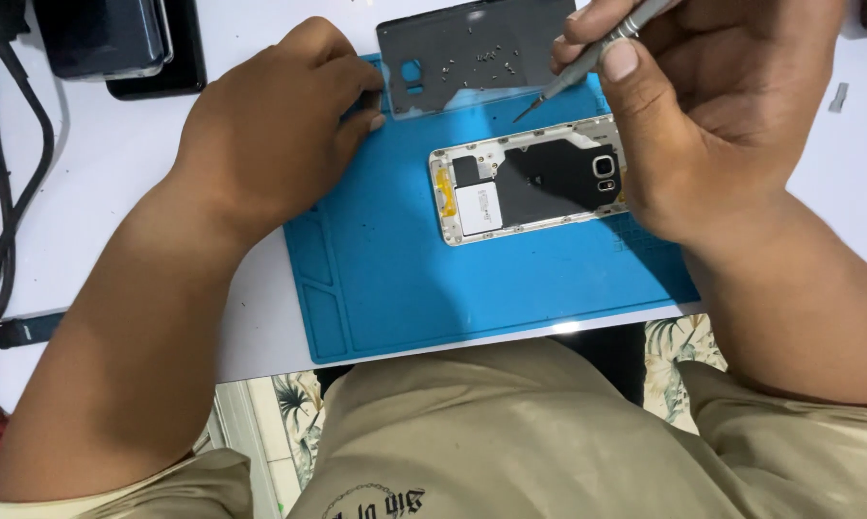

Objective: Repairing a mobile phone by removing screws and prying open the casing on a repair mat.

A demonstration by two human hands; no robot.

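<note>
An opened phone (534,187) lies back-up on a blue work mat (424,279), its inner frame, dark cover and camera showing. My right hand (712,106) grips a thin silver screwdriver (592,56), its tip hovering just above the phone's far edge. The heel of that hand rests by the phone's right end. My left hand (280,115) lies curled on the mat's far left corner, fingertips touching the edge of a grey back panel (472,53) that carries several tiny screws.
A dark phone or case (116,43) lies at the far left on the white table (116,163). Black cables (6,183) run down the left edge. A small grey part (839,96) sits at the far right. The table's near edge runs above my lap.
</note>
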